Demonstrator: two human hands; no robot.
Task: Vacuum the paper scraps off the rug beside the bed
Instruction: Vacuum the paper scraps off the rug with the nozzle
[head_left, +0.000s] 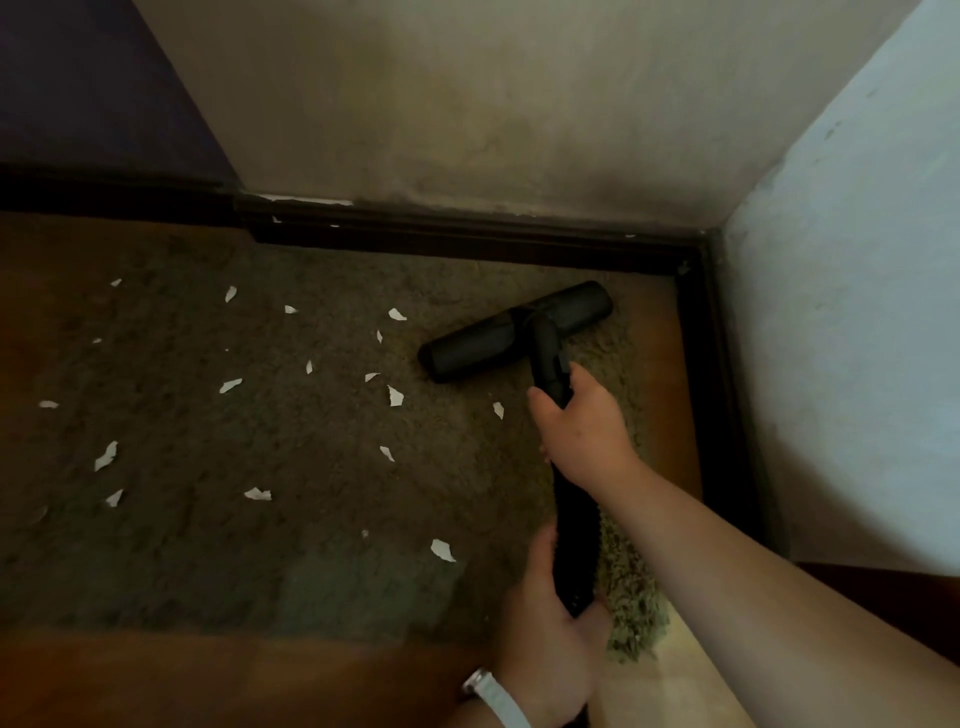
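Note:
A black vacuum wand (571, 525) ends in a wide black floor head (514, 330) lying on the shaggy brown rug (218, 545) near the far right corner. My right hand (584, 428) grips the wand just behind the head. Lower down, my left hand (545, 639), with a white watch strap at the wrist, holds the wand's near end. Several white paper scraps (395, 396) lie scattered over the rug to the left of the head; one scrap (442, 550) sits close to my left hand.
A dark wooden skirting board (467, 236) runs along the beige wall behind the rug. A pale blue wall (857, 312) closes the right side. A dark purple surface (78, 93) fills the top left. Wood floor (156, 675) shows at the rug's near edge.

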